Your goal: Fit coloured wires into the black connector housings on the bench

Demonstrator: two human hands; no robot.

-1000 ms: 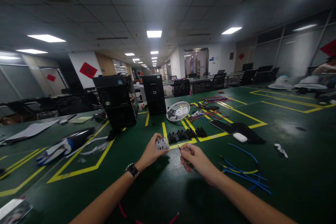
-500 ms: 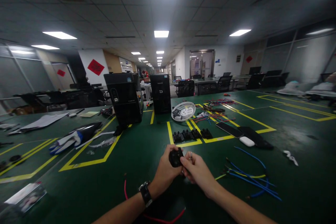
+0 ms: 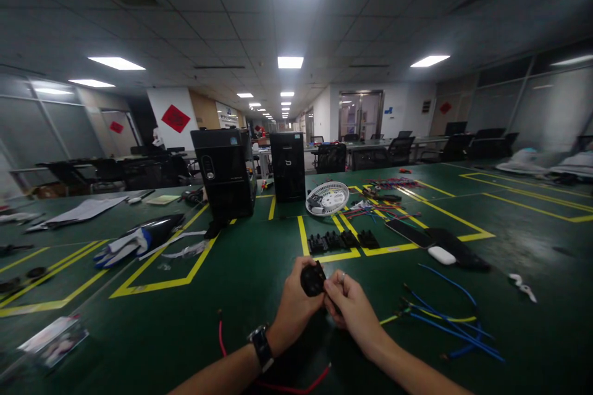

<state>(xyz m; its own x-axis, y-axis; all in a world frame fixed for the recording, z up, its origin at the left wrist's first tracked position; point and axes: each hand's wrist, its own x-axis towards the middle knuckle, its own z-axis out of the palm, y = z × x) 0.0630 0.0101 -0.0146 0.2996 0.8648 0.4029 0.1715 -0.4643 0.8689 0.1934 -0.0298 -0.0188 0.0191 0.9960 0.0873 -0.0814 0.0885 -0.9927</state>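
A small black rounded part [image 3: 312,281] is gripped in my left hand [image 3: 296,299], its dark face turned upward. My right hand [image 3: 349,302] pinches at the part's right edge with thumb and fingers; whether a smaller piece sits in that pinch is hidden. Below my wrists a red wire [image 3: 296,390] runs over the green table [image 3: 176,333]. Just beyond my hands stands a row of black plastic parts [image 3: 340,239]. Blue and yellow wires [image 3: 456,324] lie to the right of my right hand.
Two black computer towers [image 3: 225,176] stand at the back, beside a white basket [image 3: 327,199]. On the right lie a phone [image 3: 407,233], a white case [image 3: 441,255] and earbuds [image 3: 522,287]. Gloves [image 3: 125,247] and a clear box [image 3: 54,339] are on the left.
The view has shifted slightly, so the scene sits a little further right. Both hands keep their hold at the black part, which appears turned a little.
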